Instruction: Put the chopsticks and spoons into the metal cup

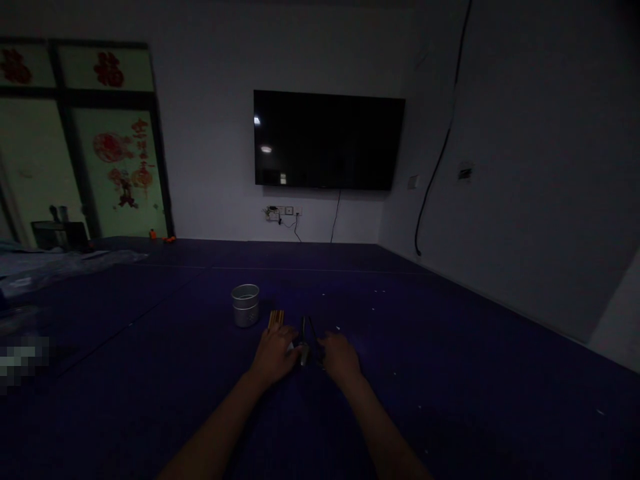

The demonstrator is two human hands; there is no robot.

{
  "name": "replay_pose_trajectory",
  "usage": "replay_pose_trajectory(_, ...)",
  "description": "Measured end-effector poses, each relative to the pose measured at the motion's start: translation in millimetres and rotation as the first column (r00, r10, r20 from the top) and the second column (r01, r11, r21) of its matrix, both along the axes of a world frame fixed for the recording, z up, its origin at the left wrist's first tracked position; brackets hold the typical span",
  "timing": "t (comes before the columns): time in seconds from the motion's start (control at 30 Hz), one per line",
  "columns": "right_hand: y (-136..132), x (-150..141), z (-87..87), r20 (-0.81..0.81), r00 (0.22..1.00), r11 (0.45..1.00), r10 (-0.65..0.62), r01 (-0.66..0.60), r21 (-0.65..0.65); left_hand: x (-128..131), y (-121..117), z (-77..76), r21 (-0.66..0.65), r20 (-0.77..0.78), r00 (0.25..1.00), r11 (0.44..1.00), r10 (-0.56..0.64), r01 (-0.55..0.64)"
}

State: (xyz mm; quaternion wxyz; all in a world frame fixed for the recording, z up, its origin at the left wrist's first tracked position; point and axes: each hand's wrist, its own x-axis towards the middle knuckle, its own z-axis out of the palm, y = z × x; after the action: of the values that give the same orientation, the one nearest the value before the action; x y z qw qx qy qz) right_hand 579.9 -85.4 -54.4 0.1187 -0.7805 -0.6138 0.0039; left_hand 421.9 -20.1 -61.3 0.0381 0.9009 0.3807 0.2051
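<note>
Both my hands reach forward over a dark blue mat. My left hand has its fingers curled beside a thin dark tool that stands between the hands. My right hand is curled on the tool's other side. Whether either hand grips the tool is too dim to tell. A bundle of yellowish sticks lies just beyond my left hand. A small silver metal cup stands to the left of the sticks.
A black TV hangs on the white far wall above a socket with cables. Glass doors with red decorations are at far left. Crumpled plastic sheeting lies on the mat's left.
</note>
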Motion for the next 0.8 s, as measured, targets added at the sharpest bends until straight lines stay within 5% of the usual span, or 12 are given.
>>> replay_pose_trajectory(0.17, -2.0, -3.3, 0.1, 0.042, 0.999, 0.994, 0.017, -0.012, -0.113, -0.4, -1.7, -5.1, 0.052, 0.004, 0.987, 0.986, -0.158, 0.157)
replay_pose_trajectory(0.37, -1.6, -4.2, -2.5, 0.004, 1.0, 0.989, -0.005, 0.005, -0.146, -0.8, 0.1, -8.4, 0.042, -0.014, 0.983, 0.982, -0.182, 0.182)
replay_pose_trajectory(0.8, 6.9, -10.2, -9.1, -0.043, 0.99, 0.985, -0.133, 0.137, 0.1, 0.3, -0.3, -5.1, 0.016, 0.003, 0.988, 0.988, -0.151, 0.151)
